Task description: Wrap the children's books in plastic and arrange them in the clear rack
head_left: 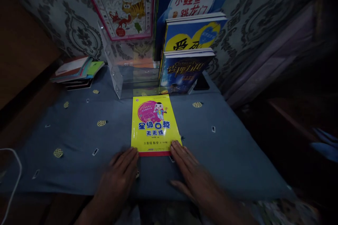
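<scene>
A yellow workbook (154, 124) with a pink circle and a cartoon figure lies flat on the blue patterned tablecloth (79, 137). My left hand (120, 175) rests palm down on the cloth, fingers stretched out, with the fingertips at the book's near left corner. My right hand (190, 170) lies flat too, fingers spread, and its fingertips touch the book's near right corner. Neither hand holds anything.
A clear plastic stand (124, 77) stands behind the book. Upright books (190, 56) lean at the back right, with a pink-framed puzzle board (124, 5) against the wallpapered wall. A stack of thin books (76, 72) lies at the back left. A white cable (13, 179) curls at the left edge.
</scene>
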A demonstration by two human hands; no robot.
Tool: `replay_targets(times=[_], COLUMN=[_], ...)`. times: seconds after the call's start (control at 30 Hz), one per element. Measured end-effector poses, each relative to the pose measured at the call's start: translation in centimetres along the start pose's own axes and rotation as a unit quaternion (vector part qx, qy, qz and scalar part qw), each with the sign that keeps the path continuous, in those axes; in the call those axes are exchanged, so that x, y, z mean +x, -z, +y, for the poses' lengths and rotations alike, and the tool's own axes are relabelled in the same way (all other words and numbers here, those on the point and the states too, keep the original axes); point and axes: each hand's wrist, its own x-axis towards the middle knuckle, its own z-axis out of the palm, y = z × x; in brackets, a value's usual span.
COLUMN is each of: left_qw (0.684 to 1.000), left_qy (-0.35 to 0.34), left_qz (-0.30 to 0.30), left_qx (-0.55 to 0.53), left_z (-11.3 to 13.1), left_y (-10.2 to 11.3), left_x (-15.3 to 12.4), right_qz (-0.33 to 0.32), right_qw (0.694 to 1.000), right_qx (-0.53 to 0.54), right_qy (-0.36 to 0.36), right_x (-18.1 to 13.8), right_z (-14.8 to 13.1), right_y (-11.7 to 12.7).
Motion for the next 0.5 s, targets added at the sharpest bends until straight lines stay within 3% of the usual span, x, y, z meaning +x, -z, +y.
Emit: replay_targets(times=[0.17, 0.5], left_qw=[0.999, 0.996], left_qy=[0.019, 0.027], left_qz=[-0.02, -0.085], left_qx=[0.015, 0.004], left_z=[-1.9, -6.9], left_y=[-0.4, -1.4], left_x=[1.6, 7.6], right_qz=[-0.002, -0.013], right_qw=[1.0, 1.0], right_qx=[0.001, -0.004], right_qy=[0.008, 0.015], right_x=[0.0, -0.1], right_z=[0.2, 0.3], right_y=[-0.2, 0.1])
